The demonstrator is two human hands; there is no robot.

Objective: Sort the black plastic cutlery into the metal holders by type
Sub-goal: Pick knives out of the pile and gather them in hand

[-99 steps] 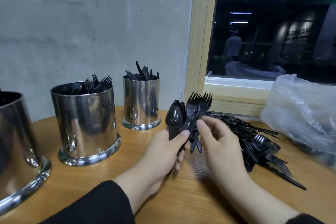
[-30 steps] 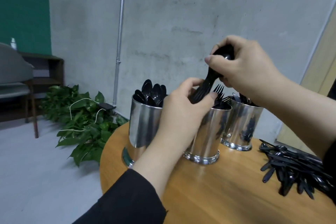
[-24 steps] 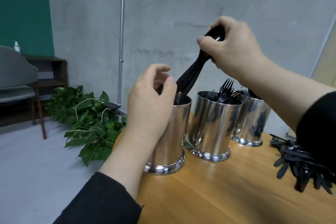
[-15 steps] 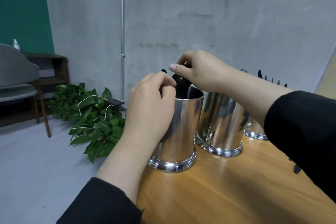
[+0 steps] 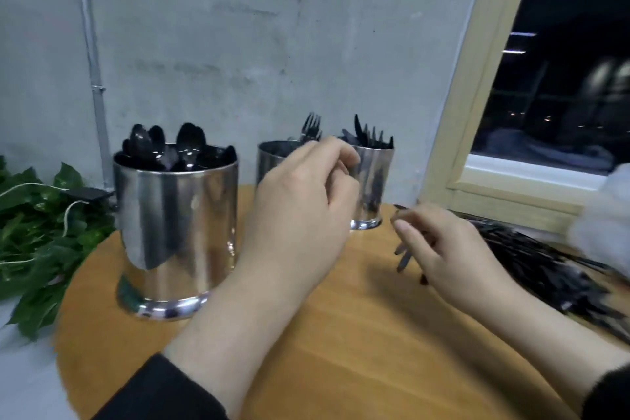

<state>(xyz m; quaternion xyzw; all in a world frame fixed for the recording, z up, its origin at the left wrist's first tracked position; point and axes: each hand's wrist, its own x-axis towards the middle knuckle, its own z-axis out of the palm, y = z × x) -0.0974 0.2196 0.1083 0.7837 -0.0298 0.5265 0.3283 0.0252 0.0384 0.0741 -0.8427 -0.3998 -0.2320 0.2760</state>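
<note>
The loose black cutlery [image 5: 531,259] lies heaped on the round wooden table [image 5: 358,351] at about three o'clock from the table's middle, under the window sill. Half a second ago our right hand was over the spoon holder with spoons pinched in it; now the spoon holder [image 5: 175,225], at nine o'clock, stands full of dark bowls and that hand is gone from it. We judge the batch of spoons delivered.

Our right hand [image 5: 453,256] has swung down to the near edge of the heap, fingers loosely curled. A few dark handles show just under the fingers, but blur keeps us from telling whether it grasps them or only touches them. Our left hand [image 5: 306,211] hangs above the table at centre, in front of the fork holder [image 5: 272,160], fingers loosely bent with nothing in them that we can see.

At twelve o'clock the fork holder shows tines above its rim; just beside it, toward one o'clock, the knife holder [image 5: 373,181] carries blades. The heap is large, so much sorting remains; gathering another handful looks like the next step.

Further out: a leafy plant [image 5: 37,235] at nine o'clock beyond the table edge, a crumpled clear bag [image 5: 603,228] at three, the dark window [image 5: 559,58] above.
</note>
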